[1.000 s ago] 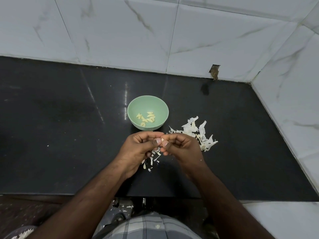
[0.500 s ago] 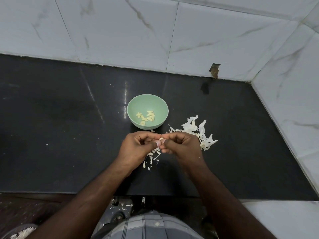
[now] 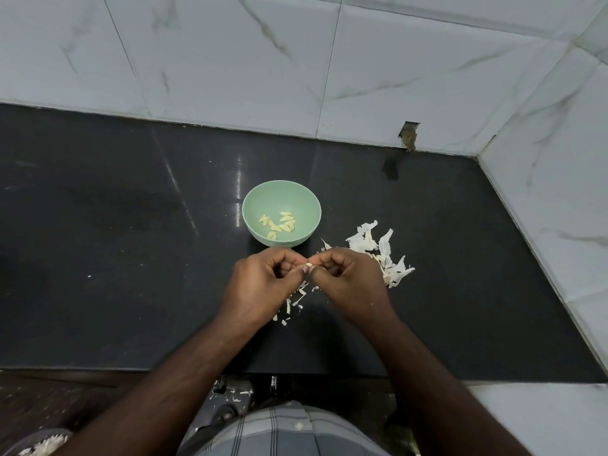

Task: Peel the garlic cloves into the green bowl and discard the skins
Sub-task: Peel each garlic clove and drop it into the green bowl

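- Garlic clove [image 3: 309, 265], small and pale, sits pinched between the two hands just above the black table [image 3: 115, 258], a little nearer the person than the green bowl [image 3: 256, 195].
- Left hand [image 3: 260, 284] has its fingers curled in, the grip narrow, with thumb and forefinger tips closed on the clove's left end.
- Right hand [image 3: 348, 284] is curled the same way, its grip narrow too, fingertips pinching the clove from the right; the two hands nearly touch at the clove.
- Green bowl stands upright on the table and holds a small cluster of peeled cloves [image 3: 279, 223], yellowish, lying toward its near side.
- Larger white skins [image 3: 378, 248] lie in a loose heap on the table to the right of the bowl, partly behind the right hand.
- Smaller skin scraps [image 3: 291, 306] are scattered on the table beneath and between the hands.
- White marbled wall tiles [image 3: 230, 60] rise behind and to the right of the table.
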